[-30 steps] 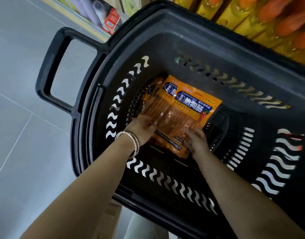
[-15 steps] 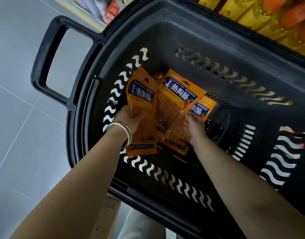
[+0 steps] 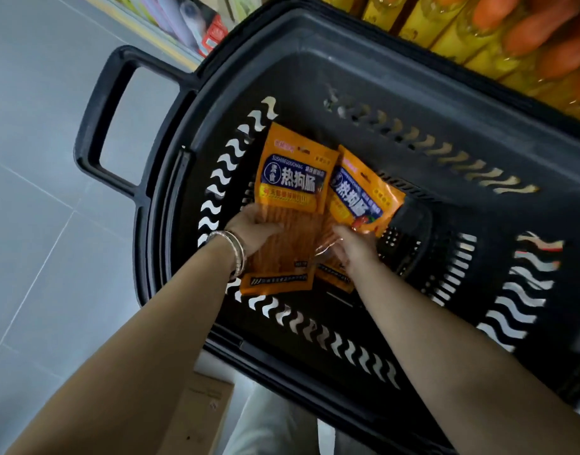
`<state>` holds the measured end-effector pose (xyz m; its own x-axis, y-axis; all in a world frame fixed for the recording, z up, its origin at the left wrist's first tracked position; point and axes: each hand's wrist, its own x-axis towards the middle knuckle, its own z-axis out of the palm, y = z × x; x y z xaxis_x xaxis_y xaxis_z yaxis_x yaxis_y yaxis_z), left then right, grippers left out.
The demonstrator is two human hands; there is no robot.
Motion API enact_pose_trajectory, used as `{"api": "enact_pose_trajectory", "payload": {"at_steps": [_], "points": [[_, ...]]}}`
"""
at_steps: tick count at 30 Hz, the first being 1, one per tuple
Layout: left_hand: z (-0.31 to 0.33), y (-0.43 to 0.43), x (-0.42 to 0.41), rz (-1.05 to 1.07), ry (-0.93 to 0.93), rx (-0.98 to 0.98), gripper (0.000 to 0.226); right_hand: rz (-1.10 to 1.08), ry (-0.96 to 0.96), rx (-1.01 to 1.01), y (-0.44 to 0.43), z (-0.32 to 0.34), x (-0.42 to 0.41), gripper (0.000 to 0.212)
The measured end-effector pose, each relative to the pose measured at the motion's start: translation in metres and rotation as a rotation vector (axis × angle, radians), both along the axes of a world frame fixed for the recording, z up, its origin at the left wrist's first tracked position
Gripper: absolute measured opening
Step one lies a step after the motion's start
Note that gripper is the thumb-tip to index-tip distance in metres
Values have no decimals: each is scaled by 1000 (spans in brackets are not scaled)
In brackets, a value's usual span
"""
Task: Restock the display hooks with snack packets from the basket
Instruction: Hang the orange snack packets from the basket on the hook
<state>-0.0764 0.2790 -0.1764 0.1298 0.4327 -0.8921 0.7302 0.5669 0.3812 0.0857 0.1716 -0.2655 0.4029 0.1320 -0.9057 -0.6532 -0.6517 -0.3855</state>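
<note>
Fanned apart now for hanging: our left hand (image 3: 256, 224) grips the left packet (image 3: 292, 178), our right hand (image 3: 354, 247) the right packet (image 3: 364, 198).

Silver bangles (image 3: 236, 254) on left wrist

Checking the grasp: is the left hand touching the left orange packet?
Touching. Head view: the left hand grips the left orange packet across its middle.
</note>
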Motion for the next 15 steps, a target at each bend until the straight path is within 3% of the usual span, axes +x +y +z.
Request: {"api": "enact_pose_trajectory", "payload": {"at_steps": [2,6,10,13,15], "points": [[14,-2,7,10,-21,-21,37,-69,-15,46,-25,27,5,21],[57,-21,20,85,-85,49,40,-91,-119,163,-67,89,26,26],[108,-47,35,94,-150,244,24,64,-279,264,-96,155,49,13],[148,-59,48,58,-98,319,44,138,-435,317,-113,207,67,14],[175,-69,60,18,-125,359,45,159,-545,387,-128,242,78,17]]}}
